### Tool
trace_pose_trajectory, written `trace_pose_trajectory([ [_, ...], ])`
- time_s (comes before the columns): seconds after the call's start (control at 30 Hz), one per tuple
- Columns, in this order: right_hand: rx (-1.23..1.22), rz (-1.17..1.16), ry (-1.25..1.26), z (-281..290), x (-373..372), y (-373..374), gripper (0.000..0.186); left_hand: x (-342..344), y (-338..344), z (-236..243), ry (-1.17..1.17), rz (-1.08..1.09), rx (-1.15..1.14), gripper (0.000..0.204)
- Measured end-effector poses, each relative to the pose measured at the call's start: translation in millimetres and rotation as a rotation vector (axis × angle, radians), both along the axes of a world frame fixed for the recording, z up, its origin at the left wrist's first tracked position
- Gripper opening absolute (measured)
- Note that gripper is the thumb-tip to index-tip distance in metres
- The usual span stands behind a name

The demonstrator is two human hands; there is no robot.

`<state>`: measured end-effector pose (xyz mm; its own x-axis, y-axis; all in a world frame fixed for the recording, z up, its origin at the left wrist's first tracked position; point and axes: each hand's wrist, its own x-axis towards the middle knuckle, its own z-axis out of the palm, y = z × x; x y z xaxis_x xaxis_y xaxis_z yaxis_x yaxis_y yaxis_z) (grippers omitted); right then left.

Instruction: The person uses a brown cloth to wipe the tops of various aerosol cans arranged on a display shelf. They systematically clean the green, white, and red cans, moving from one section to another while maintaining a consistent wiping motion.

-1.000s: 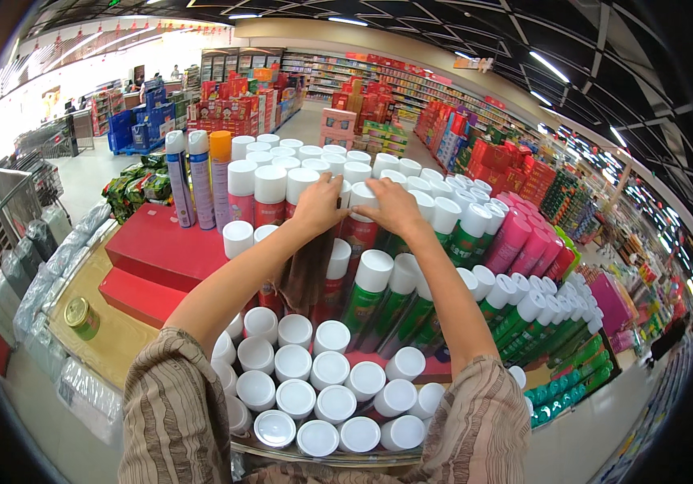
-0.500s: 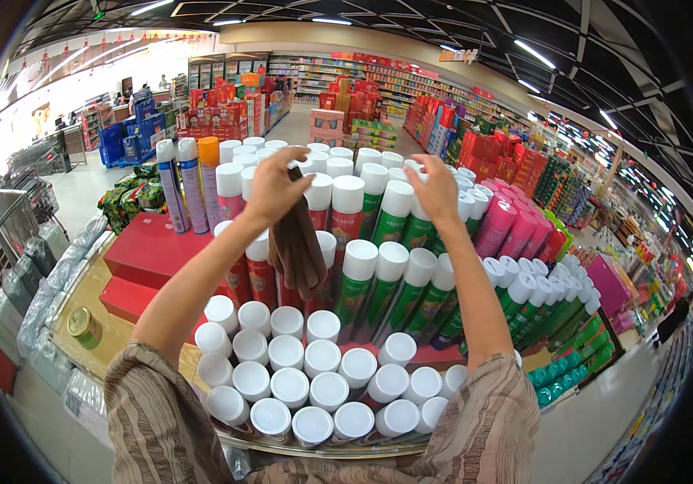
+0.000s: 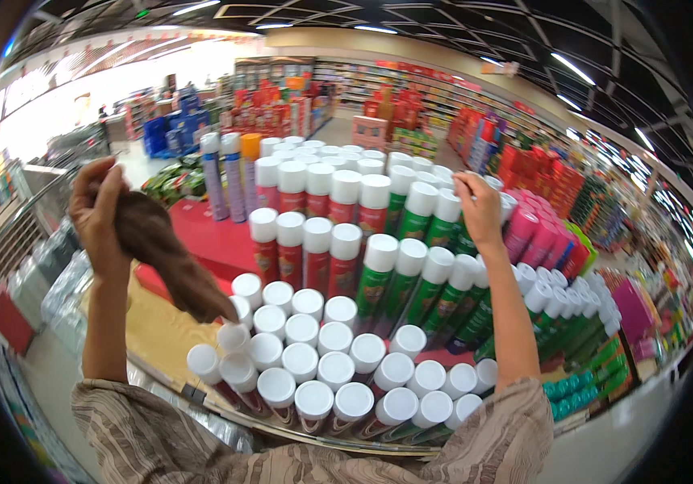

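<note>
My left hand (image 3: 98, 210) is raised at the left, its fingers closed round one end of a brown cloth (image 3: 165, 258). The cloth hangs down and right, its lower end by the white caps of the front cans. My right hand (image 3: 481, 211) is up among the spray cans at the right with curled fingers, close to a white-capped green can (image 3: 443, 222). Whether it touches a cap or holds anything is hidden. Red spray cans (image 3: 342, 262) and more green cans (image 3: 375, 278) stand upright in stepped rows between my arms. Several white caps (image 3: 314, 398) fill the front row.
A red stepped board (image 3: 209, 242) lies under the display at the left. Two slim blue-white cans (image 3: 221, 173) and an orange-capped can (image 3: 250, 147) stand behind it. Pink cans (image 3: 521, 234) are at the right. Plastic-wrapped goods (image 3: 68, 274) lie beside the left edge.
My left hand has swung left with the brown cloth, away from the middle cans. My right fingers have curled in, and the view has turned left.
</note>
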<state>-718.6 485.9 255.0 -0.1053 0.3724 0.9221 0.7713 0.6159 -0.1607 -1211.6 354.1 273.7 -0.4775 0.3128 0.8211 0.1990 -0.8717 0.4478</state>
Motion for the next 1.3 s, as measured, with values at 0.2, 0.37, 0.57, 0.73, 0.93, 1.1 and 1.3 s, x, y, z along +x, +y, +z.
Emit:
trace_pose_trajectory([
  [0.2,0.027,0.213,-0.164,14,-73,-60,0.011,-57,-159,-60,-0.074,0.2,-0.085,0.013],
  [0.37,0.053,0.381,-0.284,23,-104,-119,0.027,-34,-227,-115,-0.191,0.252,-0.386,0.012],
  [0.57,0.117,0.535,-0.419,6,-133,-161,0.025,-31,-296,-151,-0.287,0.258,-0.564,0.01],
  [0.73,0.082,0.577,-0.506,0,-136,-220,0.016,-34,-313,-144,-0.215,0.22,-0.55,0.013],
  [0.93,-0.231,0.604,-0.509,-61,-149,-323,0.024,-58,-314,-172,-0.219,0.035,-0.665,0.013],
  [1.1,-0.976,0.729,-0.079,-224,-211,-392,0.014,-46,-321,-235,-0.077,-0.128,-0.874,0.012],
  [1.3,-1.937,0.941,0.628,-382,-281,-483,0.061,5,-345,-314,0.029,-0.665,-0.986,0.008],
])
